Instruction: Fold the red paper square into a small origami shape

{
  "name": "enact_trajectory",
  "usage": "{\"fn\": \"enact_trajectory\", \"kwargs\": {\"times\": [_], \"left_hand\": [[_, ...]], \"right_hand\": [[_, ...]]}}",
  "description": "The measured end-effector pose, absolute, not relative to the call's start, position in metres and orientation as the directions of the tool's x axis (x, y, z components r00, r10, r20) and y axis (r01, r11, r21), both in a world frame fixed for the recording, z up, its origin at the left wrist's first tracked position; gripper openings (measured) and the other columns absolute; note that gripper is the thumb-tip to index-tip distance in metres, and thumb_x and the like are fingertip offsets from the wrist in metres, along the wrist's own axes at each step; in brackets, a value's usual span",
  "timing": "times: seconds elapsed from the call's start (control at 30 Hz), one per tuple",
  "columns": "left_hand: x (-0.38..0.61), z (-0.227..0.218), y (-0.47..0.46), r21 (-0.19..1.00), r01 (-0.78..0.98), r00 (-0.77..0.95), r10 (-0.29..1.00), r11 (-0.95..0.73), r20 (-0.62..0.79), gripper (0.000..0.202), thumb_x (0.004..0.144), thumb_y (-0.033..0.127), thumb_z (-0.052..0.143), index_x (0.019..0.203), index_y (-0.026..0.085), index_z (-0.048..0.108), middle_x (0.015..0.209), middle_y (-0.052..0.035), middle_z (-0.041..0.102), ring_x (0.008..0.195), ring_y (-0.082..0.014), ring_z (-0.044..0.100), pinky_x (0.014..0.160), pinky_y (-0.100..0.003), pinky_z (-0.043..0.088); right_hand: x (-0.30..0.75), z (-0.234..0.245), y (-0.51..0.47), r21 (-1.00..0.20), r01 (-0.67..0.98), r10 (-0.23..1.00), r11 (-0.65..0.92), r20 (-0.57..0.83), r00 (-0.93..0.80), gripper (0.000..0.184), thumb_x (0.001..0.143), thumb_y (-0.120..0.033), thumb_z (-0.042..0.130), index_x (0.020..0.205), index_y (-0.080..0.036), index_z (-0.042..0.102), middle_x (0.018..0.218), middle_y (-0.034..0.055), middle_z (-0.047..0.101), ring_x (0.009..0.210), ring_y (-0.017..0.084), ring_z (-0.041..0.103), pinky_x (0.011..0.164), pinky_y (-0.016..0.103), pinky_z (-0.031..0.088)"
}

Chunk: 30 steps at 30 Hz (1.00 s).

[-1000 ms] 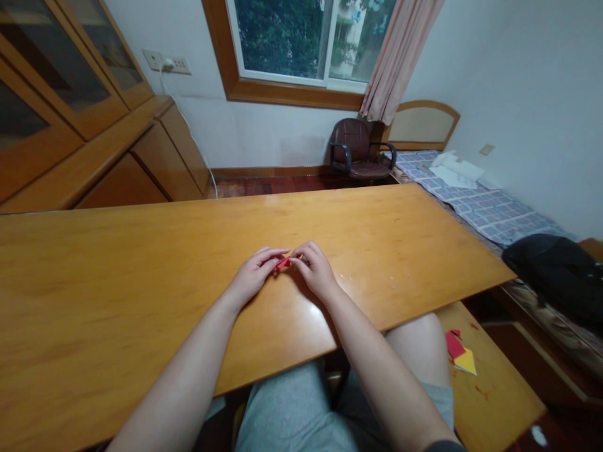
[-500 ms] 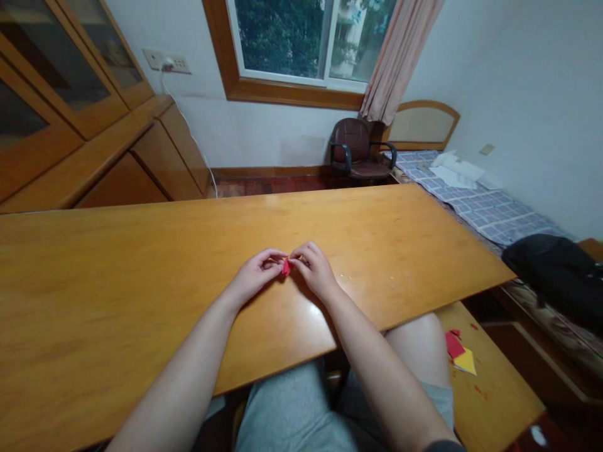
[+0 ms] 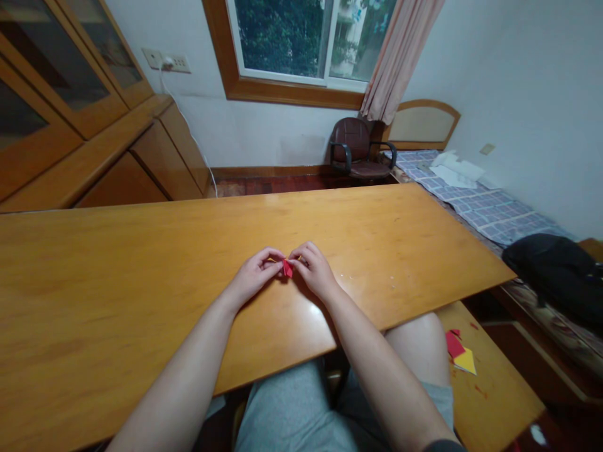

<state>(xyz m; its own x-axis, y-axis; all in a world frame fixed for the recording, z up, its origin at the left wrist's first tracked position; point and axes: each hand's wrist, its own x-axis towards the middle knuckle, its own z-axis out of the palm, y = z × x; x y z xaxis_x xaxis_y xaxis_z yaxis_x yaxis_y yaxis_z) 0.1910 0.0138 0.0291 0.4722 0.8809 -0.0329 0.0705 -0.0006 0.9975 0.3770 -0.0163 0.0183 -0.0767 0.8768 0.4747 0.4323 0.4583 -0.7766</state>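
Note:
A small piece of folded red paper [image 3: 287, 269] is held between my two hands, just above the wooden table [image 3: 141, 270]. My left hand [image 3: 258, 270] is closed, its thumb and fingertips pinching the paper from the left. From the right, my right hand [image 3: 311, 267] pinches it as well, fingers curled. Tiny bits of yellow show by the fingertips. The fingers cover part of the paper, so its full shape is hidden.
On a wooden bench [image 3: 499, 402] at my right lie red paper [image 3: 455, 345] and yellow paper [image 3: 466, 361]. A black bag [image 3: 556, 276] rests on the bed [image 3: 494, 207]. Beyond the table stands a brown armchair [image 3: 353, 147]. Small white specks dot the tabletop right of my hands.
The red paper has turned slightly between my fingertips, and a wider red face shows now. Both hands stay in nearly the same place.

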Motion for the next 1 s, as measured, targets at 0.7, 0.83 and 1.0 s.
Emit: {"fn": "enact_trajectory", "kwargs": {"times": [0.7,0.83,1.0], "left_hand": [[0.1928,0.0282,0.0123,0.996,0.054,0.447,0.891,0.066,-0.083,0.032,0.074,0.039,0.074,0.090,0.018,0.056,0.085,-0.0034,0.072,0.083,-0.0199,0.072,0.081,-0.034,0.055],[0.1922,0.0286,0.0130,0.997,0.022,0.426,0.902,0.072,-0.074,0.034,0.074,0.041,0.075,0.089,0.018,0.056,0.084,-0.0033,0.072,0.083,-0.0197,0.071,0.083,-0.036,0.055],[0.1917,0.0291,0.0152,0.999,0.029,0.380,0.924,0.037,-0.045,0.034,0.074,0.044,0.075,0.087,0.017,0.060,0.081,-0.0020,0.069,0.078,-0.0185,0.070,0.079,-0.033,0.055]], "right_hand": [[0.3765,0.0198,-0.0164,-0.774,0.451,0.888,0.444,0.447,-0.107,0.005,0.089,-0.020,0.063,0.084,-0.020,0.065,0.083,0.0015,0.059,0.082,0.016,0.057,0.076,0.027,0.046],[0.3762,0.0204,-0.0166,-0.772,0.456,0.885,0.443,0.459,-0.084,0.006,0.089,-0.022,0.064,0.083,-0.020,0.064,0.082,0.0015,0.059,0.080,0.016,0.057,0.075,0.028,0.047],[0.3758,0.0177,-0.0157,-0.764,0.430,0.863,0.482,0.498,-0.084,0.005,0.089,-0.022,0.065,0.085,-0.020,0.065,0.086,0.0027,0.060,0.081,0.015,0.058,0.073,0.028,0.048]]}}
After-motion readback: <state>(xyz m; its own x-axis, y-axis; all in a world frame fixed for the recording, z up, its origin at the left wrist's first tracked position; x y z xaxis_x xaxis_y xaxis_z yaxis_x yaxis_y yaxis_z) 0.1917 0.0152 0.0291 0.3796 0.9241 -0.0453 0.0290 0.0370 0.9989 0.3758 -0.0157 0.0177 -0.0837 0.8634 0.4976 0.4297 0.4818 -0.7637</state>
